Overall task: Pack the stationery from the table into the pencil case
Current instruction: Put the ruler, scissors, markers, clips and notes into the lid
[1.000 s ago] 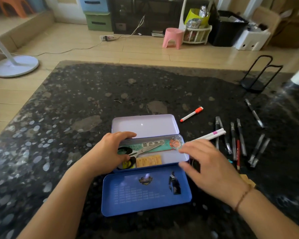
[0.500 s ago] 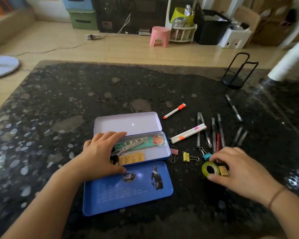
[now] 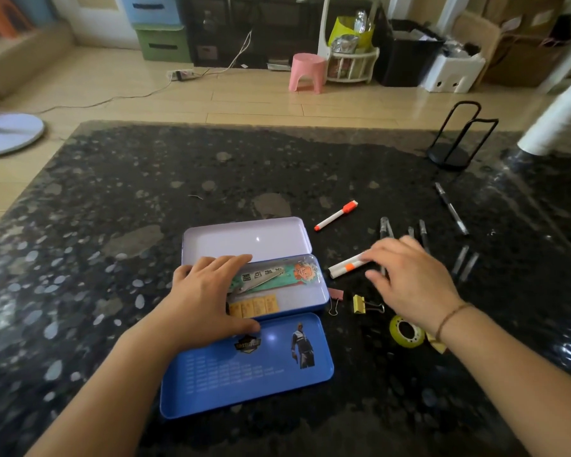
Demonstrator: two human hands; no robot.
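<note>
The left hand (image 3: 208,298) lies flat, palm down, fingers spread. The right hand (image 3: 412,282) hovers palm down, fingers loosely extended, blurred.

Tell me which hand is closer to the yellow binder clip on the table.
Right. The right hand hovers just above and right of the yellow binder clip; the left hand rests across the pencil case, well left of it.

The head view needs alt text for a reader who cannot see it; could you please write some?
A person's left hand rests on an open tin pencil case on a dark speckled table, while the right hand reaches over white markers and pens to its right. Binder clips and a tape roll lie nearby.
</note>
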